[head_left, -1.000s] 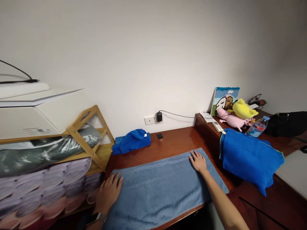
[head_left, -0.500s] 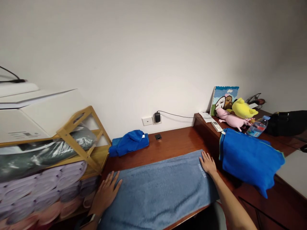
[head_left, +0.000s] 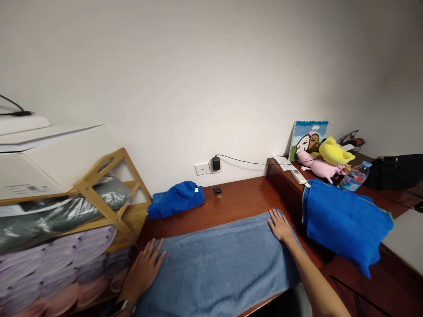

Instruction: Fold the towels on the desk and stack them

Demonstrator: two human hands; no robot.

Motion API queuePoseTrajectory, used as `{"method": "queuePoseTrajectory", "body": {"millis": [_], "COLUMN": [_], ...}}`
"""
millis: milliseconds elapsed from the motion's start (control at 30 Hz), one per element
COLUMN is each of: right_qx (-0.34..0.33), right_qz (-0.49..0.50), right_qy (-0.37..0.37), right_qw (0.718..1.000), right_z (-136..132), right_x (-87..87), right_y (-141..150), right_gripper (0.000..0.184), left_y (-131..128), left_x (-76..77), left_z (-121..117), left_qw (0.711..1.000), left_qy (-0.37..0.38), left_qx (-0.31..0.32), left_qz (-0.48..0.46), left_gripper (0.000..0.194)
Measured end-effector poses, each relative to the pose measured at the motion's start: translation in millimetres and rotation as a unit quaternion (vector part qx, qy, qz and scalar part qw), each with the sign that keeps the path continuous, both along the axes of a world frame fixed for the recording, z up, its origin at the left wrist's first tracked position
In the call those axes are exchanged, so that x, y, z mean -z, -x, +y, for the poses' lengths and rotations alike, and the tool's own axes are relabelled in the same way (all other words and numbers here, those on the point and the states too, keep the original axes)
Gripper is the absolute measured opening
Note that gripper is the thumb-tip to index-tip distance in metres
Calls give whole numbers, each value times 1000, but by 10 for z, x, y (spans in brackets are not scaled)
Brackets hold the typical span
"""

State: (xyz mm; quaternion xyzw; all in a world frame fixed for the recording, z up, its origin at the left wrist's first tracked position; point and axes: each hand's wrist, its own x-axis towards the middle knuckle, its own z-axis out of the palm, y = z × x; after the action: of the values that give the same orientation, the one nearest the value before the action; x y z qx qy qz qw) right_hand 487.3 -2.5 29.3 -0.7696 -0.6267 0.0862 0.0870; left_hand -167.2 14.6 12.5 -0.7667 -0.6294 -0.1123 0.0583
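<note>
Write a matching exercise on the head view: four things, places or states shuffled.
1. grey-blue towel
2. left hand
3. bottle
4. black adapter

a. plugged into the wall socket
b. beside the pink plush toy
c. fingers spread, at the towel's left end
d. laid out on the reddish-brown desk

Pairs: 1-d, 2-c, 3-b, 4-a

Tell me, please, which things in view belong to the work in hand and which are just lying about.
In use:
grey-blue towel, under the left hand and right hand
desk, beneath it

Apparently lying about:
remote
pink plush toy
yellow plush toy
bottle
picture
left blue cloth and right blue cloth, untouched but possibly related
</note>
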Motion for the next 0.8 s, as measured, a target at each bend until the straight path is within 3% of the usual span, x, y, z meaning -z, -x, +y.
{"method": "queuePoseTrajectory", "body": {"millis": [133,233,367,433,500,667,733,800], "right_qx": [60,80,98,107,117,139,152,158], "right_qz": [16,86,186,200,218,283,315,348], "right_qy": [1,-20,-74,-102,-128,-154,-162,-170], "right_qw": [998,993,975,969,961,936,923,909], "right_z": [14,47,160,215,241,156,105,71], "right_x": [74,56,-59,-128,-174,-149,-114,-89], "right_y": [-201,-294,-420,-504,-583,-672,-672,-665], "right_gripper": [70,69,61,60,57,44,42,42], "left_y": [-30,-52,-368,-792,-1379,-2883,-3271,-3502], "left_x": [-115,-223,-426,-552,-661,-770,-749,-691], "left_z": [-20,-29,-45,-124,-310,-1132,-1417,-1589], "left_qw": [999,998,999,994,987,959,944,924], "left_qy": [37,45,-38,-93,-116,-43,-5,12], "left_qx": [-23,-44,-19,8,75,261,315,373], "left_qz": [27,12,-33,-62,-86,-98,-92,-78], "left_gripper": [72,72,69,65,57,37,37,46]}}
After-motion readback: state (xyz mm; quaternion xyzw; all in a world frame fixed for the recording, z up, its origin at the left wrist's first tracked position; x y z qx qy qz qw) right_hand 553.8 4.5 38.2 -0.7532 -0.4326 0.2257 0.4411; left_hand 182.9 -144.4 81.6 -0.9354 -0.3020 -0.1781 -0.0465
